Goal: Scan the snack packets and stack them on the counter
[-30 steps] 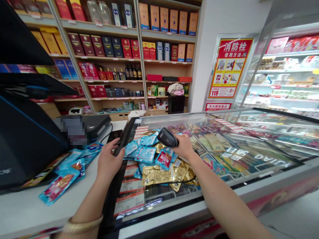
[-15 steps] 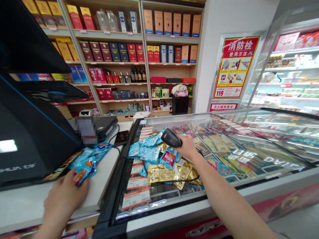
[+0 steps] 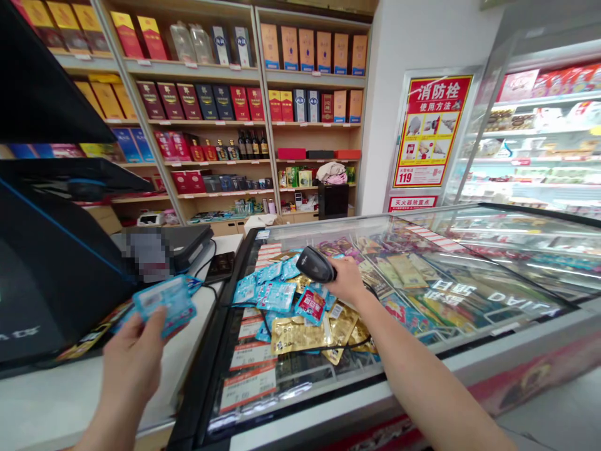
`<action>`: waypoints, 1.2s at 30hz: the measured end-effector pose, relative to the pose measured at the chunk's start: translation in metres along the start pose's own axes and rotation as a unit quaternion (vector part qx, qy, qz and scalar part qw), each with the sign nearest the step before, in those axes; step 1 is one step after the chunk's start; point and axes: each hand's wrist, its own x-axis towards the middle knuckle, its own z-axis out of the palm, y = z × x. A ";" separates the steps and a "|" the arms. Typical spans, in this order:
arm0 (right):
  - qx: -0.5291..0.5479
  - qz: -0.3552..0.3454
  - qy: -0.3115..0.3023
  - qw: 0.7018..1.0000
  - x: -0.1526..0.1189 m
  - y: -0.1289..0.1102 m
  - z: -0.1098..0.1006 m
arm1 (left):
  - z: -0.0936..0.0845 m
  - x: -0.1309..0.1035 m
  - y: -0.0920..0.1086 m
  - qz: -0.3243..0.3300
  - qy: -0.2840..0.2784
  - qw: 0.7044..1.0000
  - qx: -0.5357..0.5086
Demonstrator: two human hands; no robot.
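Note:
Between the thumb and fingers of my left hand (image 3: pixel 134 354) are blue snack packets (image 3: pixel 166 304), raised over the white counter (image 3: pixel 188 360) at the left. My right hand (image 3: pixel 346 280) is wrapped round the handle of a black barcode scanner (image 3: pixel 315 265). The scanner points left above a heap of packets on the glass freezer lid. Blue packets (image 3: pixel 277 295), a red and blue packet (image 3: pixel 311 304) and gold packets (image 3: pixel 298 335) make up that heap. The scanner's black cable runs across the gold packets.
A dark checkout machine (image 3: pixel 47 269) rises at the left. Behind the counter's edge lie a black phone-like object (image 3: pixel 220 267) and a black device (image 3: pixel 192 244). The glass-topped freezer (image 3: pixel 422 326) stretches right. Shelves of boxes (image 3: pixel 206 128) stand behind.
My left hand has lifted blue packets off the counter, and they now show upright in its grip. My right hand still holds the scanner over the heap. The view has shifted slightly.

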 end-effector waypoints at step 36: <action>0.027 -0.097 -0.043 0.994 -0.001 -0.018 -0.003 | 0.124 -0.018 0.003 0.004 -0.122 0.989 -0.078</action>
